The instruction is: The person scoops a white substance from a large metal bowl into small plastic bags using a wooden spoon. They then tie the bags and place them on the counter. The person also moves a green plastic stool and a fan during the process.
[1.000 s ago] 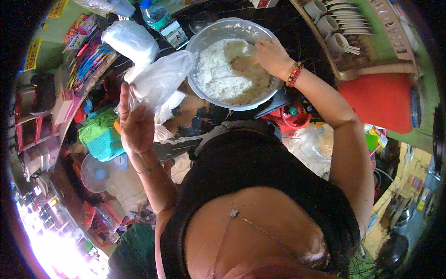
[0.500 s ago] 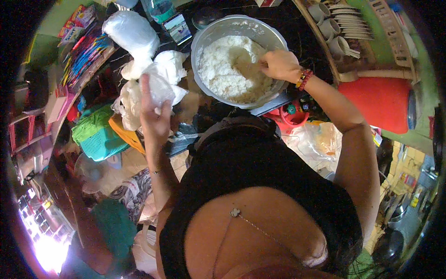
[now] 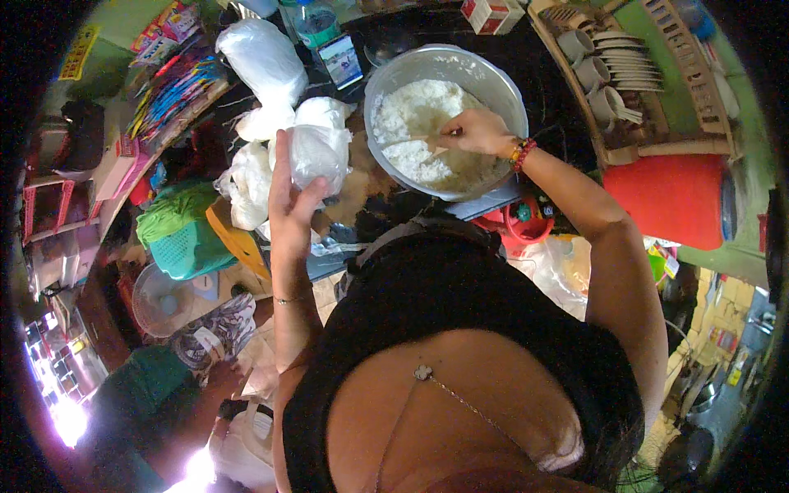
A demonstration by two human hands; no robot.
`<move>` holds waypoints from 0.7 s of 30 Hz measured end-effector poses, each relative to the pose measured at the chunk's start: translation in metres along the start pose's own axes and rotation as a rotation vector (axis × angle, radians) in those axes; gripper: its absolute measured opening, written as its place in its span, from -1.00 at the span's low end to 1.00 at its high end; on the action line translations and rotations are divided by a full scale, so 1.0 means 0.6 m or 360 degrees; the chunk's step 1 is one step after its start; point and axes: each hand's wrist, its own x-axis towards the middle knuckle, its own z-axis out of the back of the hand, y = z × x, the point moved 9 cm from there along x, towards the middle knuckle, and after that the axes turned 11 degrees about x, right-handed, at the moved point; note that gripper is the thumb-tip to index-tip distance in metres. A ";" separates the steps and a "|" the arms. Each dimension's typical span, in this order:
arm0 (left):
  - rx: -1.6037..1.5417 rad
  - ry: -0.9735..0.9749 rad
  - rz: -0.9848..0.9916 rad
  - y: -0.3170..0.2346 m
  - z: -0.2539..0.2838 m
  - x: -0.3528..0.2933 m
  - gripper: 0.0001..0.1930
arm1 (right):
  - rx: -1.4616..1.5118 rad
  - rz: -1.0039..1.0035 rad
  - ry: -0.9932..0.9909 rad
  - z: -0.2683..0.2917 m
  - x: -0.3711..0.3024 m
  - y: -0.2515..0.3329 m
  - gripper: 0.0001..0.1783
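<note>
A large grey metal bowl (image 3: 516, 94) holds a heap of white, crumbly, flour-like stuff (image 3: 411, 111). My right hand (image 3: 481, 134), wearing a beaded bracelet, reaches into it from the right. Its fingers are closed round a tan, wooden-looking utensil (image 3: 436, 146) whose end lies in the white stuff. My left hand (image 3: 292, 201) is left of the bowl, index finger stretched up and thumb apart. Right beside it is a clear plastic bag with white contents (image 3: 316, 160); I cannot tell whether they touch. Its other fingers are mostly hidden.
White plastic bags (image 3: 263, 62) stand behind my left hand. A phone (image 3: 340, 62) leans by a plastic bottle (image 3: 316, 25). Far right is a dish rack (image 3: 612, 152) with cups and plates above a red container (image 3: 666, 201). Another person's green-clad body (image 3: 140, 394) is at the lower left.
My right hand has shifted lower and left relative to the bowl, moving the utensil through the white stuff. My left hand keeps its stretched pose by the bags. The whole view has shifted slightly.
</note>
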 end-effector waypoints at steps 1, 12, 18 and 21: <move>-0.0201 0.0005 0.0063 0.004 0.005 0.003 -0.19 | 0.0048 0.0041 0.0008 -0.001 0.000 -0.007 -0.53; -0.0678 0.0380 -0.0222 -0.044 -0.008 0.118 -0.15 | 0.1388 -0.0107 -0.0164 0.125 -0.075 -0.033 -0.64; -0.0800 0.0815 -0.0092 -0.083 -0.175 0.118 -0.09 | 0.0588 0.0267 -0.0526 0.236 -0.099 0.043 -0.71; -0.0318 0.0588 -0.0191 -0.055 -0.241 0.114 -0.07 | -0.0372 0.0519 -0.0900 0.226 -0.112 0.162 -0.77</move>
